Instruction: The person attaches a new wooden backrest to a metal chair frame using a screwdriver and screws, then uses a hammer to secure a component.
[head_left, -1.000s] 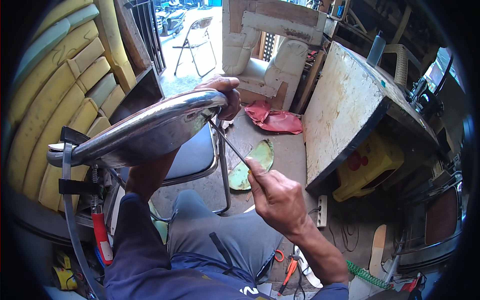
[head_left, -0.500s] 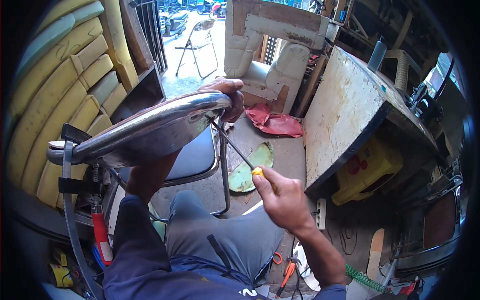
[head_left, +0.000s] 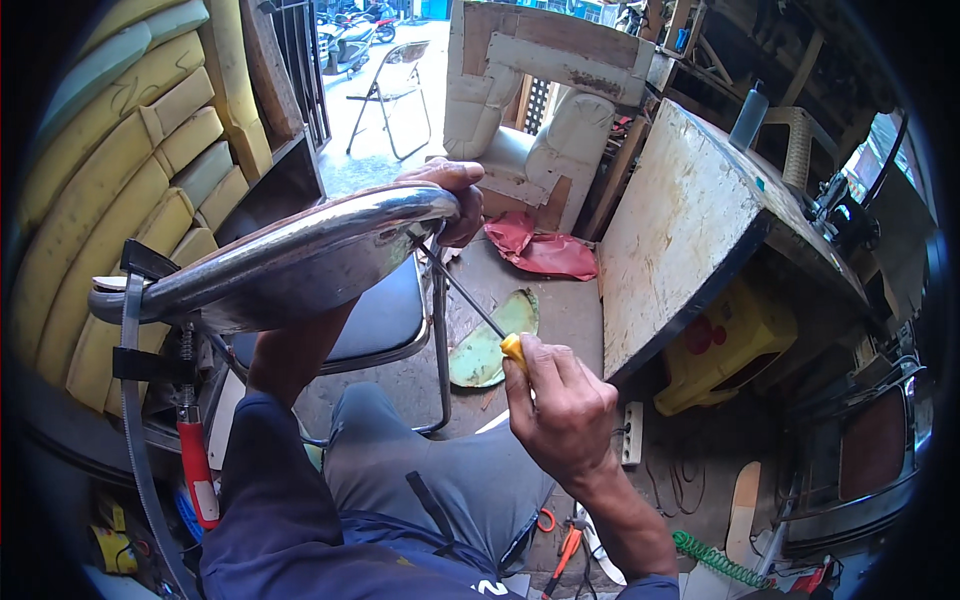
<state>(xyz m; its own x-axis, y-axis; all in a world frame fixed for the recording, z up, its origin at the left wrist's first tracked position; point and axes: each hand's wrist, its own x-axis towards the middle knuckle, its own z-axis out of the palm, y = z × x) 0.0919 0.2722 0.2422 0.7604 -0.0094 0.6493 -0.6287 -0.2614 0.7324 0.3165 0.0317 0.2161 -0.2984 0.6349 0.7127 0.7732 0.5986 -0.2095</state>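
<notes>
A rounded chair part (head_left: pixel 300 265) with a shiny metal tube rim is raised in front of me, tilted up to the right. My left hand (head_left: pixel 455 195) is closed round its far right edge, with the forearm passing beneath. In my right hand (head_left: pixel 570 410) is a screwdriver (head_left: pixel 465 295) with a yellow handle. Its long shaft slants up to the part's underside near the left hand, where the tip is hard to make out. A bar clamp (head_left: pixel 192 450) with a red handle grips the part's left end.
Below the part stands a folding chair (head_left: pixel 375 320) with a dark seat. A green curved panel (head_left: pixel 495 345) and red sheet material (head_left: pixel 540 250) lie on the floor. To the right is a worn table (head_left: pixel 680 220); yellow cushions (head_left: pixel 120 190) line the left. Orange-handled pliers (head_left: pixel 568 555) lie low.
My right hand has rolled round the screwdriver handle, bringing its knuckles more to the top. The left hand keeps its hold on the chair part. The whole view has shifted slightly.
</notes>
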